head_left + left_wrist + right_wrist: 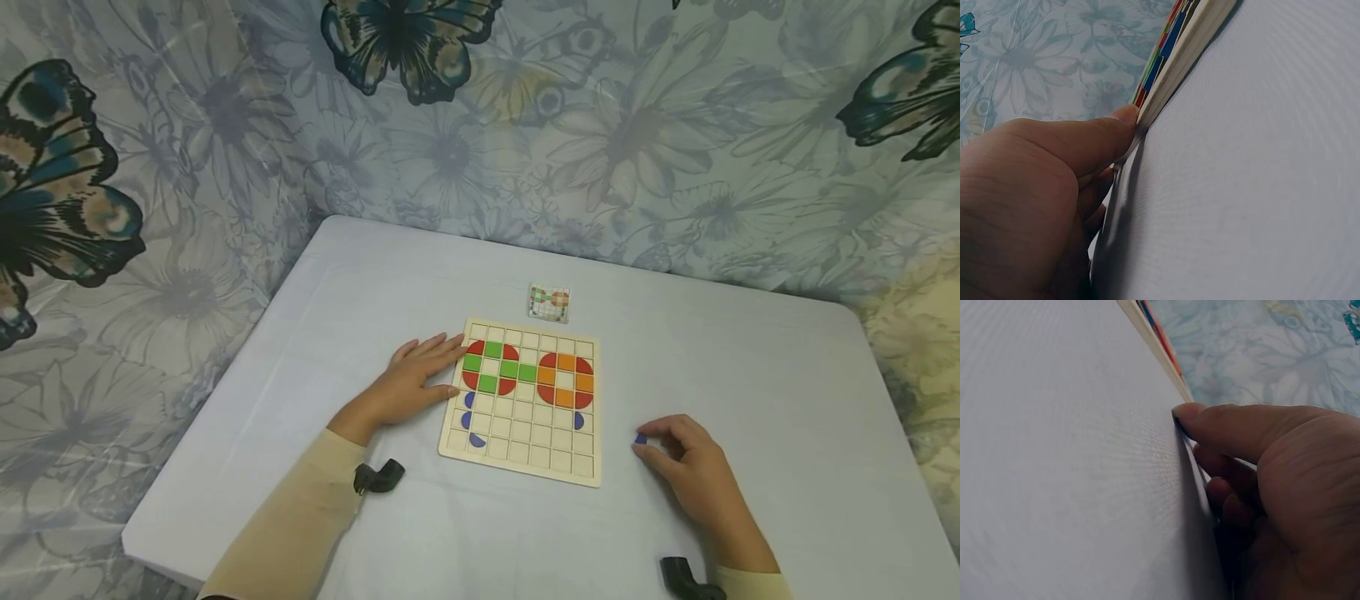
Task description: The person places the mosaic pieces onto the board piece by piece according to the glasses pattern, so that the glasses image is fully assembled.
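A wooden grid board (517,454) lies on the table with red, green and orange tiles forming two rounded rings joined by a green square (527,372). Blue half-round tiles sit in its left columns, and one blue tile (578,421) lies at the right. My left hand (405,383) rests flat at the board's left edge, its fingertips and thumb touching the rim. To the right of the board, my right hand (690,467) pinches a small blue tile (641,438) between thumb and fingers, low over the tablecloth. That tile is mostly hidden in the right wrist view.
Behind the board lies a small pattern card (549,302) showing a similar coloured design. A white cloth covers the table (787,375). Flowered, butterfly-printed fabric (600,125) hangs behind it. Black wrist-camera mounts (380,477) stick out beside both wrists.
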